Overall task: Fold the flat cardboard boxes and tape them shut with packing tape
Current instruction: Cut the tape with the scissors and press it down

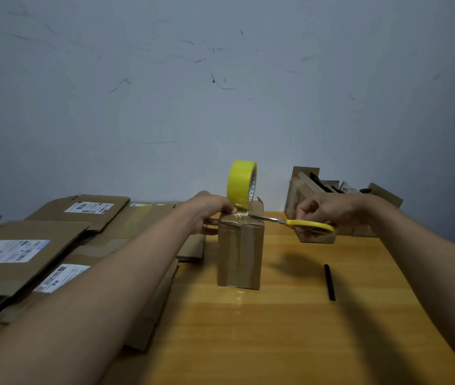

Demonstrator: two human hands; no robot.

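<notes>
Starting at the left, flat cartons [12,262] lie stacked, crowding that side of the table [290,343]. Left hand [207,215] pinches the tape end against the box [240,254] top, roll [241,184] upright above. Box stands mid-table; it looks light and stiff, so steady it by the top edge. Right hand [329,212] grips scissors [298,225], blades apparently at the tape. Open room lies right, bar a black strip [329,282].

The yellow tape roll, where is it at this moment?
In the head view the yellow tape roll stands on edge on top of the upright cardboard box, near the table's middle. The left hand is just left of it; the scissors reach in from the right.
</notes>
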